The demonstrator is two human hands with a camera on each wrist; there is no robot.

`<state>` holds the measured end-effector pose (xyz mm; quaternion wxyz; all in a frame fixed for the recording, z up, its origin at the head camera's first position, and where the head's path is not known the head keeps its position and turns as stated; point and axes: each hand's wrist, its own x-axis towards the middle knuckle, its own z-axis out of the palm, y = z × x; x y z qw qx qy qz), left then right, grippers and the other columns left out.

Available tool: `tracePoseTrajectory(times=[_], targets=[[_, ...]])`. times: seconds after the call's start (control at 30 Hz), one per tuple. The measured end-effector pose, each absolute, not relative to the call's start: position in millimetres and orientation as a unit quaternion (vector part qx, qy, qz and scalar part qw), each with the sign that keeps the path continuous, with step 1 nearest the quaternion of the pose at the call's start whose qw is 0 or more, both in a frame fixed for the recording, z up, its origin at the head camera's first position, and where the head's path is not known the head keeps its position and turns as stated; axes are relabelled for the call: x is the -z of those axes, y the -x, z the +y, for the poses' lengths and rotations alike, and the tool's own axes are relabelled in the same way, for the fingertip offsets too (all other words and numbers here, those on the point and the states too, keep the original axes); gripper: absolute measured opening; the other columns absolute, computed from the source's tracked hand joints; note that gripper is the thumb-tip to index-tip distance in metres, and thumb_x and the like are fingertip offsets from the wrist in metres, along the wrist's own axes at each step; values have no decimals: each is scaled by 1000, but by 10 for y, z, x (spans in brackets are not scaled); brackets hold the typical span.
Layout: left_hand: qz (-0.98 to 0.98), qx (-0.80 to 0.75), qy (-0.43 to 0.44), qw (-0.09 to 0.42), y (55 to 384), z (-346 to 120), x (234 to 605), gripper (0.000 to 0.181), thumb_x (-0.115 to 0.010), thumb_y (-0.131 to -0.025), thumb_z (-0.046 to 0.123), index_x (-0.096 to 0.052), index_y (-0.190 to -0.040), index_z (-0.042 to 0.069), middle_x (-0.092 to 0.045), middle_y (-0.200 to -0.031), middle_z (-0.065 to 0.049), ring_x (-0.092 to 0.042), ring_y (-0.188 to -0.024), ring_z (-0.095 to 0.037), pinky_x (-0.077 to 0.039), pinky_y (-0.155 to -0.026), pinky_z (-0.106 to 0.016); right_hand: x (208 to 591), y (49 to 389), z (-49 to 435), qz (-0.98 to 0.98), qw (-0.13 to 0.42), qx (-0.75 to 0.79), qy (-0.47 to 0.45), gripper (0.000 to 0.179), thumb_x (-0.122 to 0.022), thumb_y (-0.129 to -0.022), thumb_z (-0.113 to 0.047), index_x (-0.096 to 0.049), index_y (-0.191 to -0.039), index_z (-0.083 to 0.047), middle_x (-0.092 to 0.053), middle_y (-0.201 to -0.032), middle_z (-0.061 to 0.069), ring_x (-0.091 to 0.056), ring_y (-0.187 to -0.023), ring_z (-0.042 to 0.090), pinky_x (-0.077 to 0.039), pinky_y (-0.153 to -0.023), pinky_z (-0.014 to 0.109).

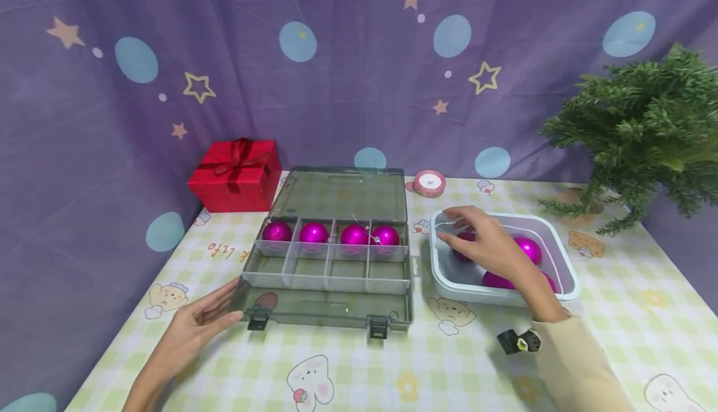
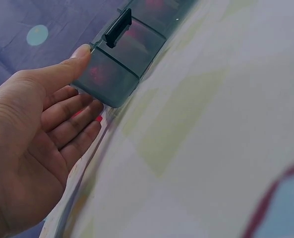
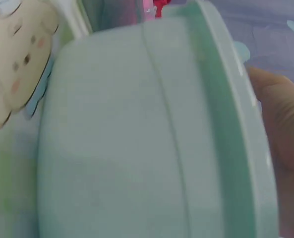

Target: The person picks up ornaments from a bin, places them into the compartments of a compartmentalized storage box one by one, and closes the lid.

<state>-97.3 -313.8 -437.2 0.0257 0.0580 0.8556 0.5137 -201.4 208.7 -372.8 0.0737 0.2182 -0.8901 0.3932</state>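
Observation:
A grey see-through compartment box (image 1: 327,307) lies with its lid raised at the back. Each back-row compartment has a magenta bauble (image 1: 313,233) in it, one glittery (image 1: 277,232) at the far left. My left hand (image 1: 193,331) rests against the box's front left corner. In the left wrist view its thumb (image 2: 81,51) touches the rim, with the other fingers extended beside the wall. Over a pale blue bin (image 1: 569,272) hovers my right hand (image 1: 488,244), thumb and fingers apart. Several baubles (image 1: 528,250) lie in the bin, partly hidden by that hand.
A red gift box (image 1: 238,178) stands at the back left. Behind the bin's left side sits a pink ribbon roll (image 1: 429,183). A small artificial tree (image 1: 645,125) leans over the right side. The black wrist device (image 1: 518,341) is beside my right sleeve.

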Motion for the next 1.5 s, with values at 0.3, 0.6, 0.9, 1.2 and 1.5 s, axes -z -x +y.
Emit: tracePoseTrajectory(times=[0.3,0.6,0.9,1.2,1.5], targets=[[856,-513,-58,25,977,-3141,4365,67,-73,-100,25,-44,-155,-2,-45,-156,-18,-45,-125,13,-46,-97,-11,3821,1943,2365,-919,82,-344,-174,47,-79,-95,-22,-64,-133,2,-68,-124,23,-67,-105,43,-54,-92,60],[854,-517,-57,24,963,-3148,4357,66,-73,-100,25,-46,-155,0,-45,-156,-18,-45,-125,12,-46,-96,-11,3914,1930,2498,-924,64,-336,-169,51,-80,-94,-22,-62,-132,7,-67,-125,26,-66,-108,44,-54,-93,61],[852,-519,-60,25,954,-3156,4370,65,-72,-101,23,-45,-155,1,-45,-156,-18,-46,-126,10,-45,-97,-11,3968,1962,2529,-931,32,-327,-159,55,-80,-94,-25,-61,-133,8,-66,-126,27,-67,-106,43,-56,-91,59],[858,-509,-61,23,976,-3154,4381,65,-73,-100,25,-46,-155,1,-46,-155,-17,-46,-125,11,-45,-97,-11,4001,1985,2533,-928,16,-329,-172,57,-80,-94,-25,-59,-135,9,-66,-124,27,-68,-103,40,-57,-90,57],[859,-509,-60,20,972,-3151,4373,66,-73,-100,25,-46,-155,1,-46,-155,-17,-47,-125,10,-45,-97,-11,4017,2007,2522,-928,9,-329,-173,53,-81,-93,-23,-62,-132,8,-70,-117,25,-71,-98,37,-59,-86,54]])
